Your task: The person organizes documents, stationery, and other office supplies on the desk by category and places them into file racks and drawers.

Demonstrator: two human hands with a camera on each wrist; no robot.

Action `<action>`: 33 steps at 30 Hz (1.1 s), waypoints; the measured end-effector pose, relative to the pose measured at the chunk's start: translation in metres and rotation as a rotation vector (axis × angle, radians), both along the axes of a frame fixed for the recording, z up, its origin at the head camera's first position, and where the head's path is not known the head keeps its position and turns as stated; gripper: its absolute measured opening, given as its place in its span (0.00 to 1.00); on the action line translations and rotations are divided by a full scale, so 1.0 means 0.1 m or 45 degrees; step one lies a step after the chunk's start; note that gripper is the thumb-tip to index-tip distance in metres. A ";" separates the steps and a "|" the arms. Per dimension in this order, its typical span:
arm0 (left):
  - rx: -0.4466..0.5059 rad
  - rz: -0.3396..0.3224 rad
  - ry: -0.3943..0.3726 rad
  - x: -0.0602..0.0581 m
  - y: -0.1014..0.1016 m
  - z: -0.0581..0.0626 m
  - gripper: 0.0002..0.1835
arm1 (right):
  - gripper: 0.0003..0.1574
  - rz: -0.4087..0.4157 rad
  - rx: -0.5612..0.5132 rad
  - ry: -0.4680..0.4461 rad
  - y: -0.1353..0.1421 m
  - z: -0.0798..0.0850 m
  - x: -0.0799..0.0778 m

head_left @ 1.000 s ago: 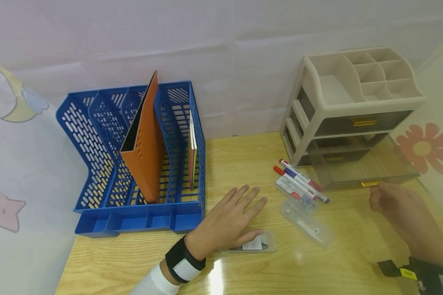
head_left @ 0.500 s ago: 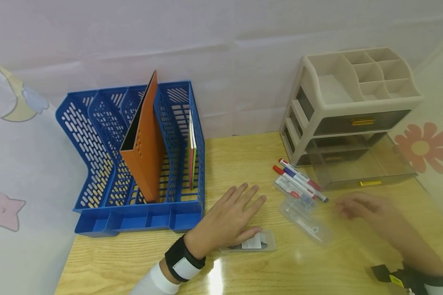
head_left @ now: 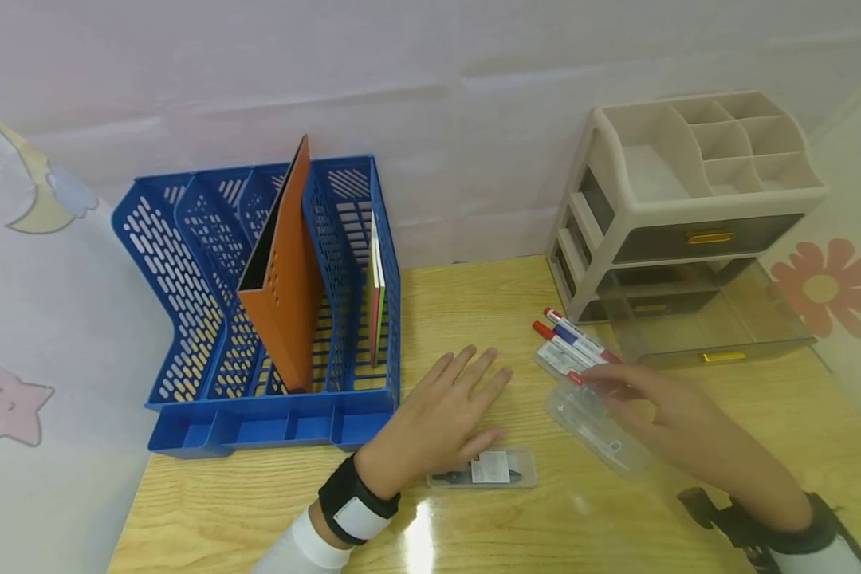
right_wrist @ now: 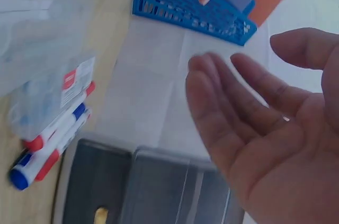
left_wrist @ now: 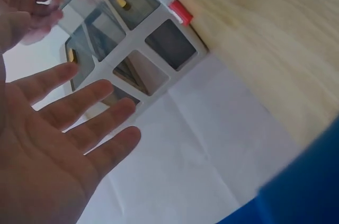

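My left hand (head_left: pixel 430 422) is held with its fingers spread, just above a flat clear plastic case (head_left: pixel 488 470) that contains a dark pen-like item and a white label. In the left wrist view the left palm (left_wrist: pixel 47 139) holds nothing. My right hand (head_left: pixel 678 418) reaches over the lower ends of several whiteboard markers (head_left: pixel 570 343), thumb apart from the fingers. The right wrist view shows that hand (right_wrist: pixel 275 118) loosely bent, with nothing between the fingers. Beneath the markers lies a small clear box with a label (head_left: pixel 548 363); a longer clear case (head_left: pixel 595 434) lies in front.
A cream desktop drawer unit (head_left: pixel 717 211) stands at the back right, its clear middle drawer (head_left: pixel 746 319) pulled out. At left is a blue mesh file rack (head_left: pixel 151 263) with an orange folder (head_left: pixel 287 295) and thin booklets (head_left: pixel 376 295). A white cloth hangs behind.
My right hand has left the pulled-out drawer's gold handle and moved left to the markers and clear cases. The left hand has barely shifted.
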State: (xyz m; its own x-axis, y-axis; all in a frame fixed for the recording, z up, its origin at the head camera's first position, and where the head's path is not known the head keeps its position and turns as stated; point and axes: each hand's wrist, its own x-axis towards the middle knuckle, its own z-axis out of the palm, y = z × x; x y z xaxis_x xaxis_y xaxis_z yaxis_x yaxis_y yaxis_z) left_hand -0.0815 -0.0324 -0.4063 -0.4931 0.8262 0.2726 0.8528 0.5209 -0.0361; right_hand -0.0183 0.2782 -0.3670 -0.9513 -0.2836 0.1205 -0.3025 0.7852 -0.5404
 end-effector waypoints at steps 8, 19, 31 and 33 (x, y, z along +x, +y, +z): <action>-0.015 0.090 -0.067 -0.05 0.02 0.06 0.37 | 0.29 0.081 0.024 0.246 -0.29 -0.09 -0.21; -0.064 0.200 -0.145 -0.14 0.02 0.07 0.36 | 0.22 -0.100 0.160 0.407 -0.49 -0.40 -0.61; -0.076 0.202 -0.174 -0.15 -0.01 0.04 0.35 | 0.21 -0.228 0.337 -0.146 -0.44 -0.54 -0.68; -0.077 0.198 -0.174 -0.15 -0.01 0.04 0.35 | 0.23 -0.231 0.332 -0.162 -0.42 -0.56 -0.70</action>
